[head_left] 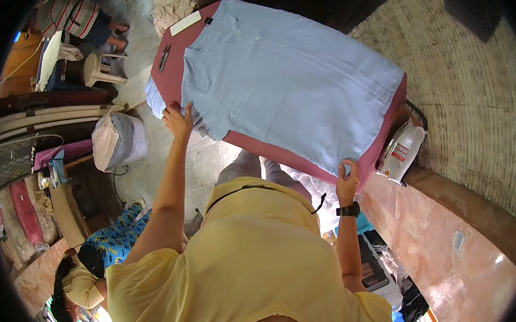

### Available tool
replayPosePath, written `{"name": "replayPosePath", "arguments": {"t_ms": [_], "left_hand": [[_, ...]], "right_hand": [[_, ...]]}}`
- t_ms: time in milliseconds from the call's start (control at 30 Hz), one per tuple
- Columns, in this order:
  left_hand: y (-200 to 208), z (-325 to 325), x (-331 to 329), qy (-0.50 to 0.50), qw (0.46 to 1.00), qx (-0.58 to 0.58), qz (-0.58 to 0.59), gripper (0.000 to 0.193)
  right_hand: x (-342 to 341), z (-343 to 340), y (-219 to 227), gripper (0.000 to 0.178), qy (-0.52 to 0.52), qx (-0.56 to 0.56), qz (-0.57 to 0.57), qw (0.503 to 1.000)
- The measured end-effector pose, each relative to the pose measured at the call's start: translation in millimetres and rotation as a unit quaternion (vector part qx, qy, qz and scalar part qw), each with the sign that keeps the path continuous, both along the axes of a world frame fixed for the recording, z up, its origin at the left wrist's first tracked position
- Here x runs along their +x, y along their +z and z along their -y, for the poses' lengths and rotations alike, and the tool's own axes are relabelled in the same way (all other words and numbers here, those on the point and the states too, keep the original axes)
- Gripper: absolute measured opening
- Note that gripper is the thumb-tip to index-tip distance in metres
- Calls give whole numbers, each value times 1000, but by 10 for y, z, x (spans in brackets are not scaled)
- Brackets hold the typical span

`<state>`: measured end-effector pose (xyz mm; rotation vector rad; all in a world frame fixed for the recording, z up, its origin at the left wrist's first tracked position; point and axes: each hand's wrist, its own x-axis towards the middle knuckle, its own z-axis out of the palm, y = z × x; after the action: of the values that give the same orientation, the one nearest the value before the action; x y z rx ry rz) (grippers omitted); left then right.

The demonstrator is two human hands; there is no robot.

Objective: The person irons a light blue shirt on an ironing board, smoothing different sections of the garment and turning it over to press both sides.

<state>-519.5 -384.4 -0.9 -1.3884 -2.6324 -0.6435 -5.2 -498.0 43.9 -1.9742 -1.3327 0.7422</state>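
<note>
A light blue shirt (287,69) lies spread on a red-covered ironing board (257,146), its collar end at the far left and its hem toward the right. At the near right corner my right hand (347,183) is closed on the hem, with a bit of blue cloth showing between thumb and fingers. My left hand (178,121) is at the board's left edge beside the short sleeve, thumb and fingers apart; whether it touches the cloth is unclear. A white iron (402,152) stands on its rest at the board's right end.
Small dark snips (164,57) and a white strip (185,23) lie on the board's far left. A wrapped bundle (119,139) and plastic stool (99,69) stand left. One person (84,287) is behind at lower left, another (75,21) at far left. A ledge borders the right.
</note>
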Motion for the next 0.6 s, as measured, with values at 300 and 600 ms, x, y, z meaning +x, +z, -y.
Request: {"name": "replayPosePath", "arguments": {"t_ms": [300,600], "left_hand": [[233,264,-379,-127,973,-19,192,38],[-379,-643,-784,-140,909,57,389,51]], "right_hand": [[328,95,72,33,39,-33,37,998],[496,-256,-382,52,-113,-66,120,984]]}}
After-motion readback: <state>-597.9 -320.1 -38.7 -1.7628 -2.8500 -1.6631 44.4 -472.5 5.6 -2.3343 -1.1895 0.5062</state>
